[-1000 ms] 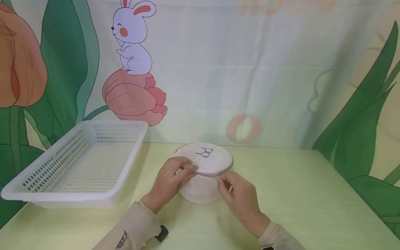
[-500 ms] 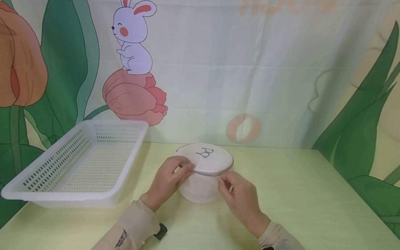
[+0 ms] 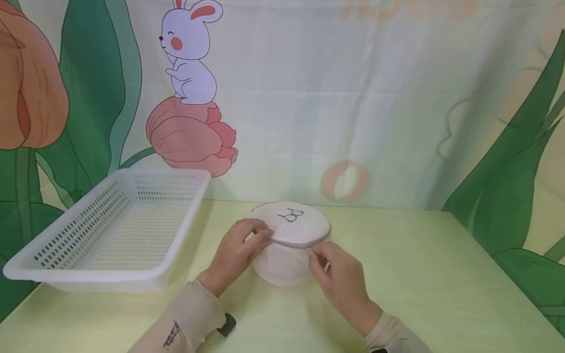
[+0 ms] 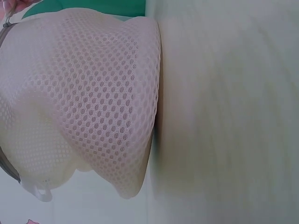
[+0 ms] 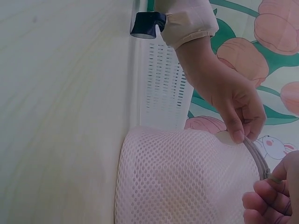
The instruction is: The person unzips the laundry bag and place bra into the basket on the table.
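A round white mesh laundry bag (image 3: 282,269) stands upright on the table, its flat top printed with a bra outline (image 3: 291,215). A grey zipper (image 5: 256,156) runs around the top edge. At the front left of that edge, my left hand (image 3: 236,250) pinches the rim between thumb and fingers. My right hand (image 3: 342,277) pinches the zipper pull (image 4: 8,21) at the front right. The mesh side (image 4: 103,93) fills much of the left wrist view, dented inward low down, with a small white loop (image 4: 44,193) at the zipper edge.
A white plastic basket (image 3: 165,274) with slotted walls stands on the left of the pale yellow-green table (image 3: 419,274). Behind the table hangs a cloth (image 3: 282,122) printed with a rabbit and tulips. A black strap (image 5: 147,24) is by the left sleeve.
My left hand has slid slightly left along the rim, baring more of the zipper. The right hand keeps its pinch almost in place. The basket has not moved on the table.
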A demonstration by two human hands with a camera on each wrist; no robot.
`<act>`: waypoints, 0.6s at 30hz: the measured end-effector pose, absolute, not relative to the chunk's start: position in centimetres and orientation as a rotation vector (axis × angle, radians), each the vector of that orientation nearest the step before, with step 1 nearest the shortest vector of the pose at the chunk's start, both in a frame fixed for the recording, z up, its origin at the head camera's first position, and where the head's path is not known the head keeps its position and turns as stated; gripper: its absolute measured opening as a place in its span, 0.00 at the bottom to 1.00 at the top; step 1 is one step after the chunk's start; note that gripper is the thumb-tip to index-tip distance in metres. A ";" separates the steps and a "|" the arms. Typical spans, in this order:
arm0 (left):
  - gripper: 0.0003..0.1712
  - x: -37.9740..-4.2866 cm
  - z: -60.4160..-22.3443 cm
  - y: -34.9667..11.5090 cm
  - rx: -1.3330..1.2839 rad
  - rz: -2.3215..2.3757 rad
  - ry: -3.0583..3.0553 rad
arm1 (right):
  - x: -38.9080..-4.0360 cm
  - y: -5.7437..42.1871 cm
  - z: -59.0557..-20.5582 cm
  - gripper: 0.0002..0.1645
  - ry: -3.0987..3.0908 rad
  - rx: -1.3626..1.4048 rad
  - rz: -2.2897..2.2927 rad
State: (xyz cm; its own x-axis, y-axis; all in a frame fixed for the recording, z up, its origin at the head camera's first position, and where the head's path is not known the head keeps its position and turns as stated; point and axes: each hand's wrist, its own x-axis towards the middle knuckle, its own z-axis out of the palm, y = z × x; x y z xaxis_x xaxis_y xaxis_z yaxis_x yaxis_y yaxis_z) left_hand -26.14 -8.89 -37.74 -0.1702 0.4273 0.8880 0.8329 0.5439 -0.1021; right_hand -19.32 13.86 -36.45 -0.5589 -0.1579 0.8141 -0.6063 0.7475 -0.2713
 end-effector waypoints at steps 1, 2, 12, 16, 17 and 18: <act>0.10 -26.2 -37.7 -9.0 -1.041 -0.516 -1.796 | -19.3 13.9 -36.5 0.07 -2.113 0.572 0.686; 0.10 -26.2 -37.7 -9.0 -1.038 -0.520 -1.799 | -19.3 13.9 -36.5 0.07 -2.113 0.571 0.684; 0.10 -26.4 -37.8 -9.3 -1.024 -0.508 -1.826 | -19.3 13.9 -36.4 0.07 -2.115 0.566 0.684; 0.13 -26.4 -37.8 -9.4 -0.998 -0.510 -1.844 | -19.3 13.9 -36.3 0.07 -2.115 0.567 0.685; 0.14 -26.4 -37.8 -9.5 -0.993 -0.508 -1.853 | -19.3 13.9 -36.3 0.07 -2.116 0.567 0.685; 0.15 -26.3 -37.8 -9.5 -0.990 -0.507 -1.862 | -19.3 14.0 -36.3 0.07 -2.116 0.568 0.683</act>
State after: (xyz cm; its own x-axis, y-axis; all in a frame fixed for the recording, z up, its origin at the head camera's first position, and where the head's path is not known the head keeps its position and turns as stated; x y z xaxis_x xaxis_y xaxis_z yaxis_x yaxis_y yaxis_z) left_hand -26.34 -9.47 -37.77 -0.2376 0.4191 0.8763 0.8057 0.5889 -0.0632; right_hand -19.33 13.96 -36.31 -0.5610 -0.1564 0.8129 -0.6021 0.7510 -0.2710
